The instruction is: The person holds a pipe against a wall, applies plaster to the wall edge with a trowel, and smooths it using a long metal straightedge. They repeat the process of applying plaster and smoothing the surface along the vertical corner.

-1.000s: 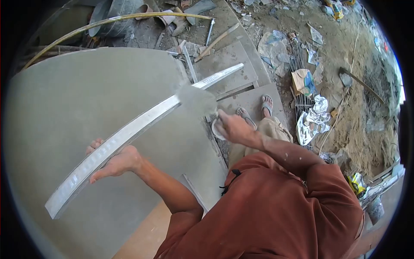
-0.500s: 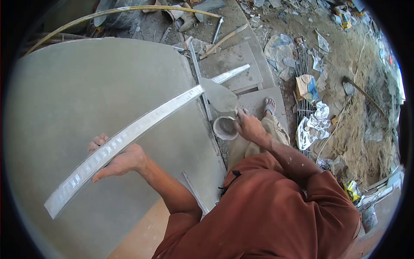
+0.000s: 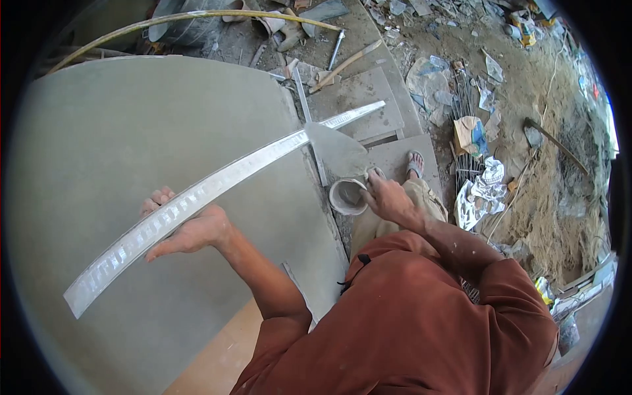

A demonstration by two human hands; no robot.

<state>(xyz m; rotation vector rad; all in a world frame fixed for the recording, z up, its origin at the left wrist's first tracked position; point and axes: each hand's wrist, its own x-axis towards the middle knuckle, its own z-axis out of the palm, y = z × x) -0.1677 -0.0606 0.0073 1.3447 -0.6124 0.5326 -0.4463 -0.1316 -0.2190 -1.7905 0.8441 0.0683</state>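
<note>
The person wore a rust-red shirt [image 3: 408, 329] and looked down a smooth grey wall [image 3: 131, 131] of wet cement.

The left hand [image 3: 187, 230] was closed around a long metal bar [image 3: 210, 187]. The fingers curled behind the bar and the thumb lay in front. The bar lay flat across the grey wall, slanting from low on the left to high on the right.

The right hand [image 3: 388, 197] gripped a trowel [image 3: 336, 148] and seemed to hold a small white cup [image 3: 347, 196] too. How the fingers shared the two could not be told. The trowel's flat blade touched the bar near the wall's right edge.

To do this step well, the person probably needed to keep the bar pressed evenly on the wall, so it would not tip. The trowel likely had to move gently, so the wet grey skin stayed smooth.

Farther down stood feet in sandals [image 3: 415, 161] on grey slabs [image 3: 359, 92]. Beyond lay sand, paper bags [image 3: 471, 131] and a pickaxe [image 3: 550, 138].
</note>
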